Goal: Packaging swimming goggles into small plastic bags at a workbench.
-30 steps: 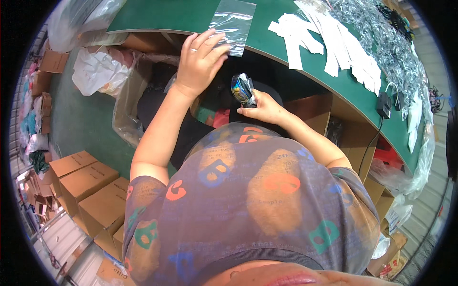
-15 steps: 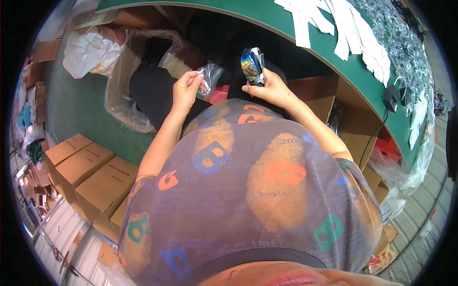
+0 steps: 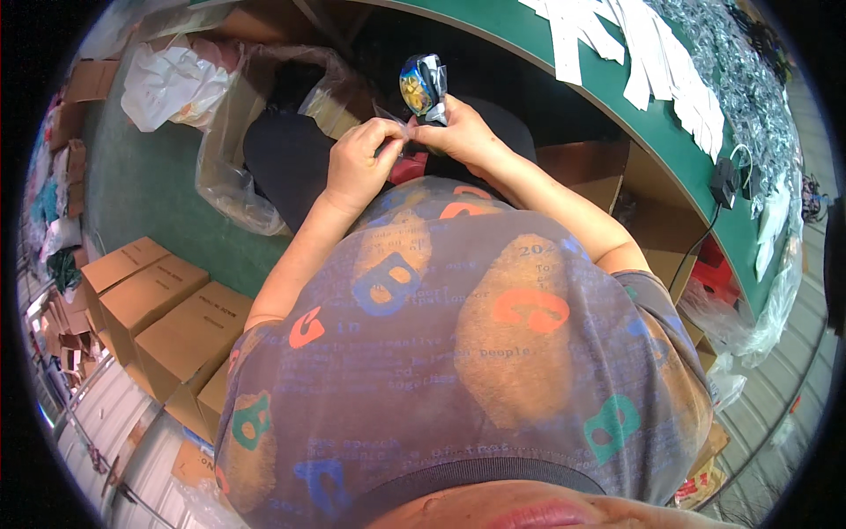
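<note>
My right hand (image 3: 465, 134) grips the lower end of what looks like a folded pair of sunglasses (image 3: 418, 87), with shiny blue and gold mirrored lenses pointing up and away from me. Close beside it on the left, my left hand (image 3: 361, 160) is closed in a pinch on a clear plastic bag (image 3: 403, 129). The two hands' fingertips nearly meet at the bag. Fingers hide most of the bag, and I cannot tell whether it touches the sunglasses.
A green table (image 3: 493, 35) curves along the far and right side, bearing white paper strips (image 3: 608, 40) and a heap of clear plastic-wrapped items (image 3: 718, 70). Brown cartons (image 3: 189, 326) stand at left. A plastic-lined box (image 3: 220, 176) sits by my leg. A black adapter (image 3: 724, 181) hangs at the table edge.
My right hand has moved left and away from me with the sunglasses. My left hand has come right with the plastic bag, so both hands are now close together.
</note>
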{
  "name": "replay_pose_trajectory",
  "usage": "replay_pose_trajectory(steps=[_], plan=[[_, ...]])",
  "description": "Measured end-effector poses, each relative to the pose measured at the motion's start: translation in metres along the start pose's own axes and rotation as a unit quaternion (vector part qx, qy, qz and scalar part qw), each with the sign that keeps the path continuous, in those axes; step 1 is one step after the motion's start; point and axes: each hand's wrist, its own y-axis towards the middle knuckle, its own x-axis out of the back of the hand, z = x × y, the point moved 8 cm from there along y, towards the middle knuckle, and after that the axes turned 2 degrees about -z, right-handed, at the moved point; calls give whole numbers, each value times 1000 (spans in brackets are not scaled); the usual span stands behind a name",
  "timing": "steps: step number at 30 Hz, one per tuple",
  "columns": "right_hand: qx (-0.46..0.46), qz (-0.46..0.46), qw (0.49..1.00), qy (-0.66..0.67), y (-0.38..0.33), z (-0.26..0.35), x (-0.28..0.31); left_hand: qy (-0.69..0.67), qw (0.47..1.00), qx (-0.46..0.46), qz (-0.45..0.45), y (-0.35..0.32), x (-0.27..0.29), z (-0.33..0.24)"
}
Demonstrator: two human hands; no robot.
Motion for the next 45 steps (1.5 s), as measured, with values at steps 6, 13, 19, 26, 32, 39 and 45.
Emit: replay_pose_trajectory(steps=[6, 13, 19, 26, 32, 39, 45], plan=[[86, -27, 973, -211, -7, 20, -3, -84, 995, 34, 29, -7, -8, 2], [89, -85, 970, -208, -17, 28, 18, -226, 944, 215, -106, -13, 17, 77], [100, -76, 983, -135, -26, 24, 7, -200, 960, 193, -15, -10, -15, 54], [102, -76, 981, -146, -29, 22, 4, -116, 936, 331, 40, -24, -26, 108], [46, -57, 974, -215, -5, -6, 26, -226, 927, 301, -5, -23, -33, 93], [164, 90, 818, -544, -46, 50, -9, 118, 990, 71, 2, 12, -3, 36], [180, 153, 730, -642, -40, 41, -13, 1, 972, 231, 47, 8, -4, 44]])
